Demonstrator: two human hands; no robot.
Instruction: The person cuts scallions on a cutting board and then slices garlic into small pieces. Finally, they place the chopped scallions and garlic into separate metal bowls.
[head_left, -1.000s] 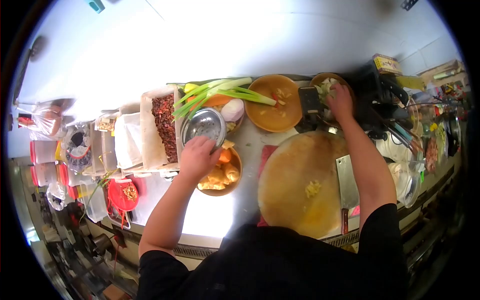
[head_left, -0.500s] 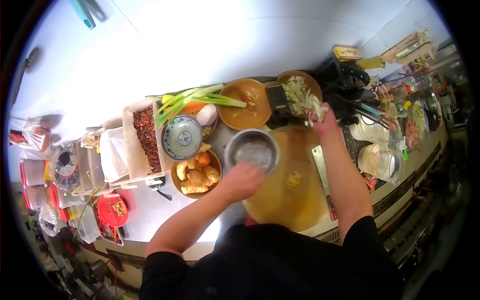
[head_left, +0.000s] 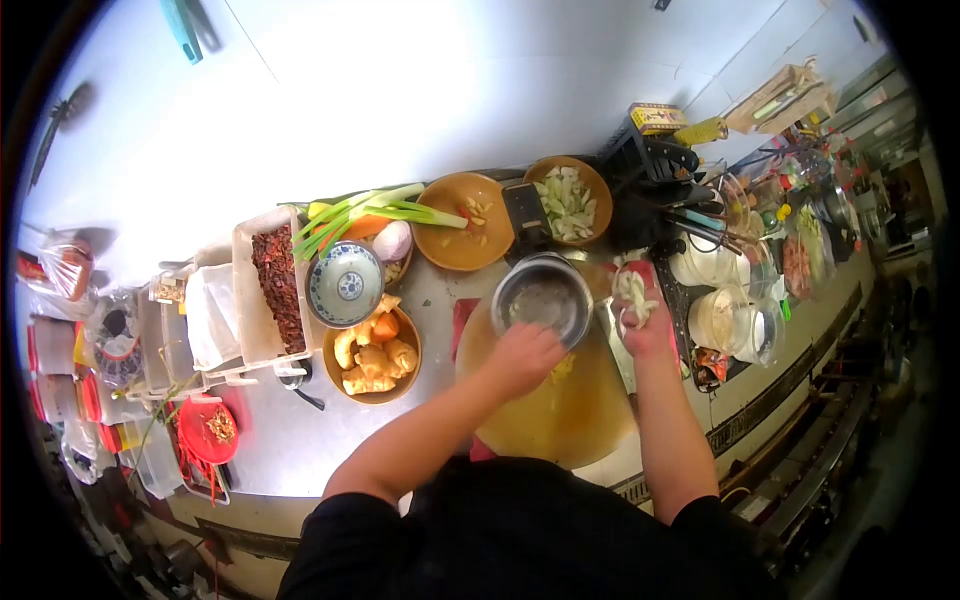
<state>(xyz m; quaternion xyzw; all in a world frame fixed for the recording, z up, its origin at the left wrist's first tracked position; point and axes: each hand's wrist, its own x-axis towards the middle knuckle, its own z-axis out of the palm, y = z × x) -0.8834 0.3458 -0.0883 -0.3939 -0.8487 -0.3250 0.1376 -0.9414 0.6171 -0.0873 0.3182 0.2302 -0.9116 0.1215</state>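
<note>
My left hand (head_left: 528, 354) has its fingers closed on the near rim of a metal bowl (head_left: 582, 318), which overlaps the far side of a round wooden cutting board (head_left: 545, 430). On the board, by my left hand, lies a small pile of chopped yellow bits (head_left: 563, 368). To the right of the bowl, my right hand (head_left: 650, 333) is curled around pale green-white chopped vegetable pieces (head_left: 632, 290). More such pieces fill a brown bowl (head_left: 603, 185) at the back. Beside the board lies a cleaver (head_left: 613, 345), partly hidden by my right hand.
Left of the board stand a bowl of ginger (head_left: 372, 368), a blue-patterned bowl (head_left: 345, 285), scallions (head_left: 390, 207) and a tub of dried chillies (head_left: 277, 290). A brown bowl with garlic (head_left: 455, 245) is behind. A knife rack (head_left: 650, 160) and flour containers (head_left: 718, 312) stand to the right.
My right hand has come back from the brown bowl toward me, carrying chopped vegetable pieces. The metal bowl has shifted right over the board, with my left hand at its rim.
</note>
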